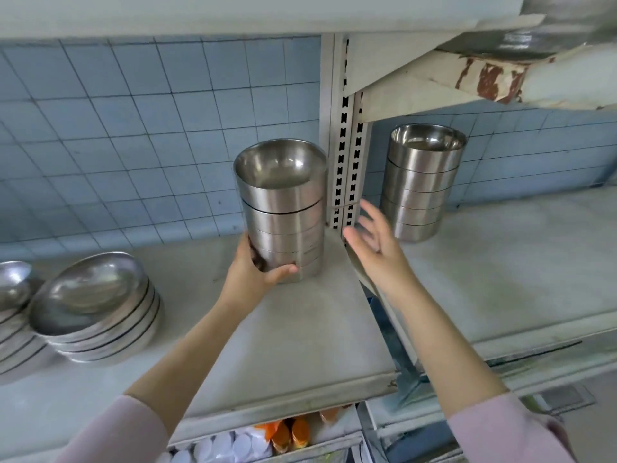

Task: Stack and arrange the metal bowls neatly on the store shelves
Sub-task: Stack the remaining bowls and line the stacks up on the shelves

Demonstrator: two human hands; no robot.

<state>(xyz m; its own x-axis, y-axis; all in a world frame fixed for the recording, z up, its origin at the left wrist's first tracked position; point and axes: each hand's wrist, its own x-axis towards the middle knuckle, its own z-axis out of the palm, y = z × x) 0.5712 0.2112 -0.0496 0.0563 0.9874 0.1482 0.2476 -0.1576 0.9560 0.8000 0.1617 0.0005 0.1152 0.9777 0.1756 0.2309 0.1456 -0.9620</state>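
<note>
Pink sleeves (110, 432) cover both forearms at the bottom edge of the view; the arms reach up and forward to a pale grey shelf (300, 329).

Surface and room: the shelf is worn and scuffed and backs onto a wall of blue tiles (133, 128). A slotted upright post (347, 145) separates it from a neighbouring shelf (500, 279) to the right. Overhead, an upper shelf bracket (490, 78) shows rust patches. On the tier below are orange packets (290, 432) and white round lids (230, 446).

Stock: a tall stack of metal bowls (283, 208) stands near the right end of the shelf, just left of the post. A second stack (420, 182) of the same kind stands on the neighbouring shelf, near the wall. A pile of wide shallow bowls (96, 309) sits at the left, with another pile (13, 295) partly cut off by the frame edge.

Hands: the left hand (253, 269) grips the base of the tall stack, thumb across the front, fingers round the left side. Whether the stack rests fully on the shelf cannot be told. The right hand (374, 242) is spread, fingers apart, holding nothing, in the air in front of the post between the two stacks; it is blurred.
</note>
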